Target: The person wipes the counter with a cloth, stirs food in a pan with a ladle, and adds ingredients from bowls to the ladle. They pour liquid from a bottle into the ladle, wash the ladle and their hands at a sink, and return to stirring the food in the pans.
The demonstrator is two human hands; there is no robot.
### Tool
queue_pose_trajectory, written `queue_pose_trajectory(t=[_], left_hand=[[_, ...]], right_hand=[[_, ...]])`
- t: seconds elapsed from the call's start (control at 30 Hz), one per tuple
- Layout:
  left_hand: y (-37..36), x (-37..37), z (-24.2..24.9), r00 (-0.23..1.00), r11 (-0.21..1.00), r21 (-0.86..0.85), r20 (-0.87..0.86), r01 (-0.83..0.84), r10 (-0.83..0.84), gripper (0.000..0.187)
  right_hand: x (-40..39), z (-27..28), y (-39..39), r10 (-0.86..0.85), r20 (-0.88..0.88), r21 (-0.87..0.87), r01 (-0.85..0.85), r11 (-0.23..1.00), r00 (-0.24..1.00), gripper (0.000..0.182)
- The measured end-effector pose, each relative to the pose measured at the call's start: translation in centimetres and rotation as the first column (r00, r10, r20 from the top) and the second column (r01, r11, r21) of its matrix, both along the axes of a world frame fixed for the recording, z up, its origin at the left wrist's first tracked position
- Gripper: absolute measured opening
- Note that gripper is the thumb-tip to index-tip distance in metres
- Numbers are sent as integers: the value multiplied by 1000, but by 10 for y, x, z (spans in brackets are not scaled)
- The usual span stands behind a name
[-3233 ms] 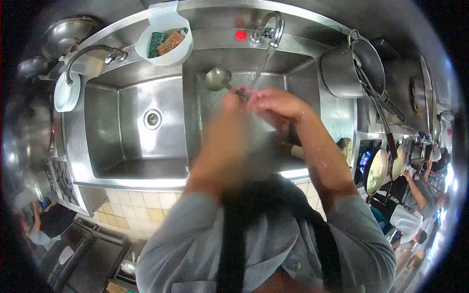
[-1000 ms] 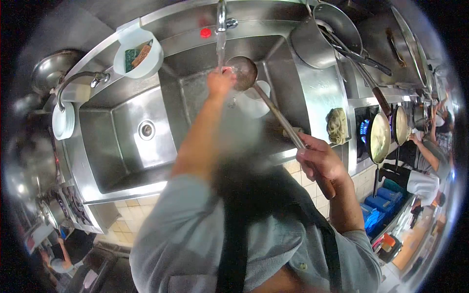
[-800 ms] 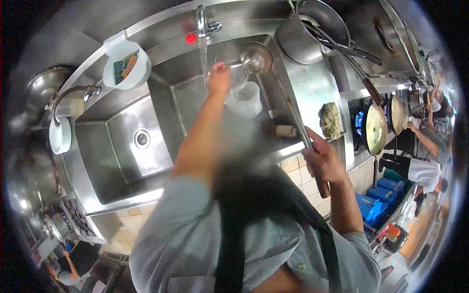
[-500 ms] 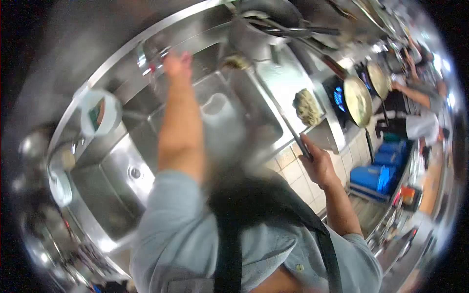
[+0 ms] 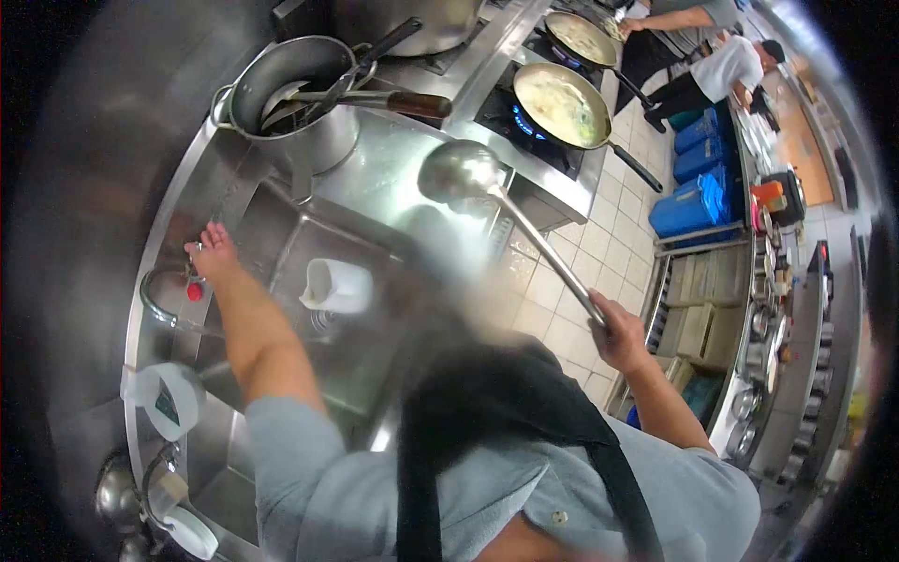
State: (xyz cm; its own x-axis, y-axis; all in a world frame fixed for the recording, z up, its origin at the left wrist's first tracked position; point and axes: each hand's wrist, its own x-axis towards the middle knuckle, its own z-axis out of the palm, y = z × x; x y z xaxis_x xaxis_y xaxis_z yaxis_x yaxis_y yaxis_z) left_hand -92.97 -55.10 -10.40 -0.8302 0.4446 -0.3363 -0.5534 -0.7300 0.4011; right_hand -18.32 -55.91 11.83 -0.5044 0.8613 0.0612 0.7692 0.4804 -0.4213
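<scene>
My right hand [image 5: 618,332] is closed around the long handle of a metal ladle [image 5: 461,171]. The bowl of the ladle is over the steel counter beside the stove. My left hand [image 5: 213,253] reaches out to the tap [image 5: 159,298] at the back of the sink, fingers stretched out and thumb apart, right at its fittings. A red tap knob [image 5: 195,291] lies just below this hand. In the sink basin [image 5: 281,253] near my left forearm stands a white plastic jug [image 5: 339,286].
A large pot [image 5: 300,140] holding pans stands behind the sink. On the lit stove are two frying pans [image 5: 562,105] with pale food. A whitish container [image 5: 169,401] sits on the sink's rim. Blue bins [image 5: 688,201] line the aisle, where a co-worker [image 5: 726,73] bends over.
The view has turned, bringing the stove and aisle closer to the middle. The ladle bowl has come nearer to me, and the white jug now shows in the sink. My left hand stays by the tap.
</scene>
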Motion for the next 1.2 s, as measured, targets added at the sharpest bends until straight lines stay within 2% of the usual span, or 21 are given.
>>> queue_pose_trajectory(t=[0.07,0.13,0.3,0.37,0.43,0.5,0.53,0.57,0.63,0.67,0.73,0.77,0.8,0.83,0.87,0.93,0.97,1.0,1.07,1.13,1.2], left_hand=[[-1,4,12,997,991,-133,-76,-27,17,72],[-1,-1,26,998,941,-338,60,28,-8,69],[3,50,74,996,855,-515,86,60,-18,64],[6,92,89,994,713,-694,-96,-102,48,53],[6,116,57,945,734,-678,-260,-32,-199,41],[43,202,63,590,567,-716,-681,-408,-435,34],[64,273,99,626,587,-747,-626,-311,-465,39],[82,326,113,492,580,-729,-679,-364,-545,44],[122,394,82,79,562,-596,-723,-574,-686,55],[134,443,99,96,455,-710,-588,-538,-803,60],[169,491,70,-52,324,-760,-359,-564,-932,61],[173,503,63,-52,326,-756,-362,-567,-931,61],[174,517,59,-94,239,-709,-239,-664,-967,60],[173,531,55,-115,155,-643,-104,-750,-988,59],[172,535,55,-111,152,-646,-104,-748,-988,59],[168,513,56,-138,163,-621,-87,-767,-987,57],[165,501,49,-128,165,-596,-106,-786,-986,59],[162,492,42,-117,167,-571,-124,-804,-985,61],[156,493,47,-115,175,-560,-140,-810,-983,66],[152,500,54,-119,185,-550,-155,-815,-981,71],[152,509,60,-99,164,-510,-152,-844,-983,82]], right_hand=[[26,6,-19,-63,8,48,62,997,998,56],[53,6,-43,-141,21,36,141,989,990,54],[131,-13,-105,-334,108,-25,338,941,936,54],[155,-36,-124,-415,150,-93,431,898,897,54],[178,-61,-132,-553,228,-264,598,757,801,56],[208,-96,-130,-571,313,-331,650,684,759,56],[224,-109,-127,-580,410,-377,709,595,704,57],[235,-114,-123,-602,402,-407,724,557,690,54],[280,-146,-115,-590,412,-419,719,554,694,52],[300,-158,-113,-598,434,-425,739,523,673,50],[325,-157,-102,-569,472,-397,738,545,674,48],[338,-157,-95,-626,455,-487,766,420,633,49],[353,-156,-90,-679,447,-570,770,286,582,49],[380,-173,-93,-704,407,-601,751,273,582,49],[401,-184,-95,-729,367,-632,729,261,578,50],[423,-197,-100,-744,265,-450,761,467,613,49],[458,-233,-107,-623,221,-252,660,707,751,47],[458,-224,-91,-623,217,-249,660,709,751,47],[431,-187,-48,-913,108,-664,712,229,394,49],[416,-164,-2,-938,-5,-697,671,251,345,52],[416,-154,47,-907,-191,-652,642,404,376,55]])
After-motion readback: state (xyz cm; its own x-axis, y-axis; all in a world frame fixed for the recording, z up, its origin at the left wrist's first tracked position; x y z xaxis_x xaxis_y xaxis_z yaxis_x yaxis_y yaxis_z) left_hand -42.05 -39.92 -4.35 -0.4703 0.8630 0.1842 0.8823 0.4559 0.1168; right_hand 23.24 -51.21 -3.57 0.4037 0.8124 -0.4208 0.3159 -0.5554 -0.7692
